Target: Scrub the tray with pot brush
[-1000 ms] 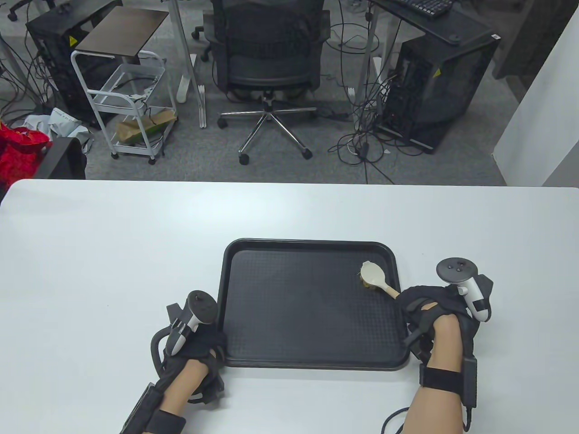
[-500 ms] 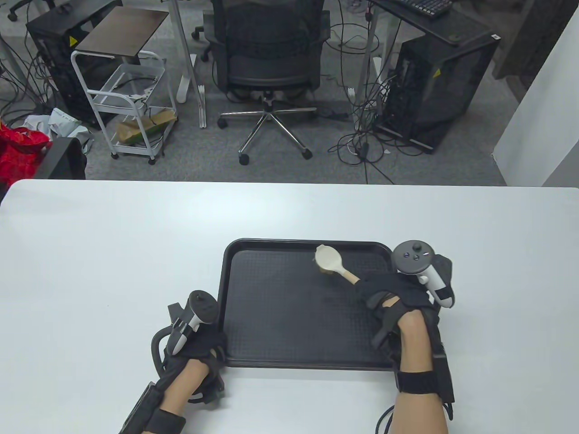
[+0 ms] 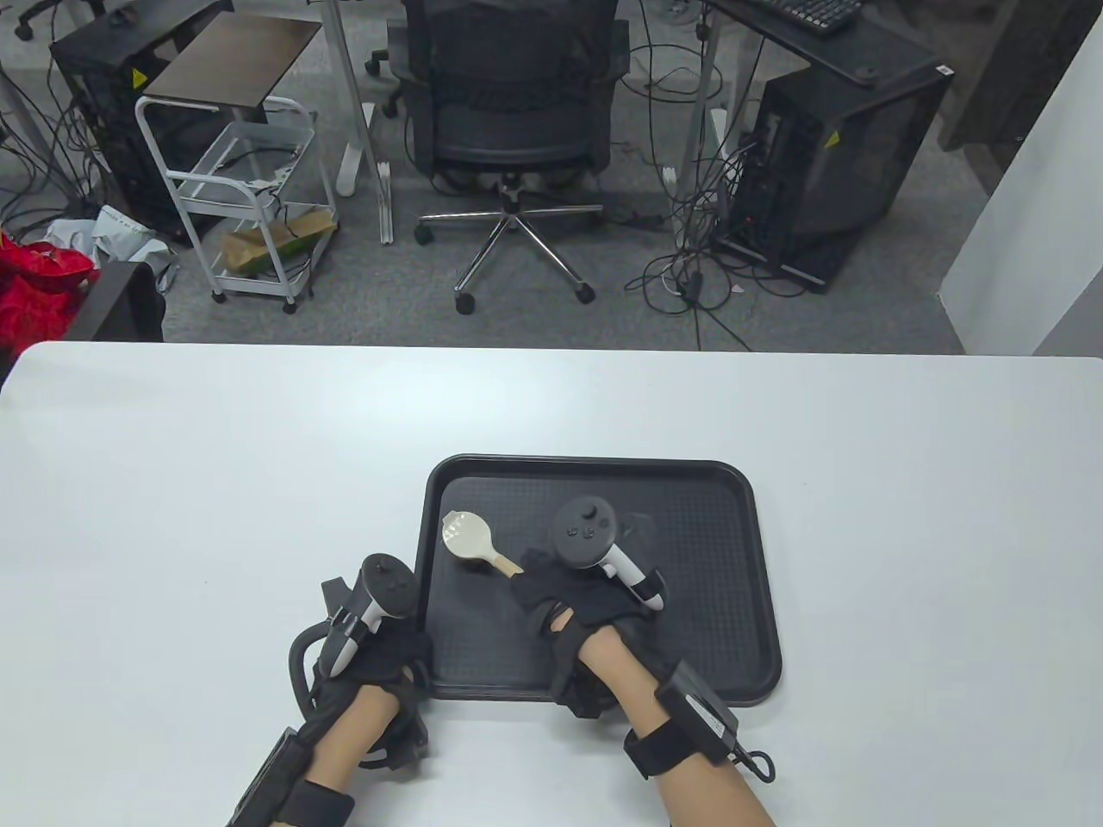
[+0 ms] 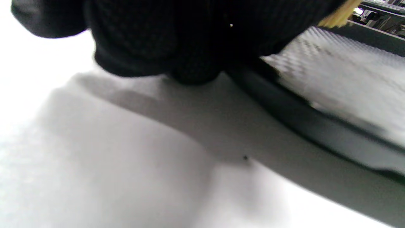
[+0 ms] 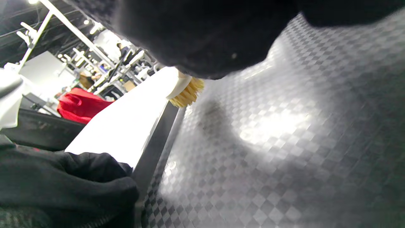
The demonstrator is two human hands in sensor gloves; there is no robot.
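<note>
A black textured tray (image 3: 603,466) lies on the white table near its front edge. The pot brush (image 3: 465,534), with a cream head and wooden handle, stands bristles-down on the tray's left part. My right hand (image 3: 569,594) grips its handle over the tray's middle. In the right wrist view the yellow bristles (image 5: 188,91) touch the tray floor (image 5: 269,142) close to the left rim (image 5: 158,139). My left hand (image 3: 388,655) holds the tray at its near left corner. Its gloved fingers (image 4: 190,38) curl beside the tray rim (image 4: 316,126).
White table (image 3: 215,482) stretches wide to the left, right and far side of the tray. Beyond the table's far edge are an office chair (image 3: 508,112), a white cart (image 3: 250,189) and computer towers on the floor.
My right hand has swept the brush across the tray from its far right side to its left part. The left hand and the tray have stayed put.
</note>
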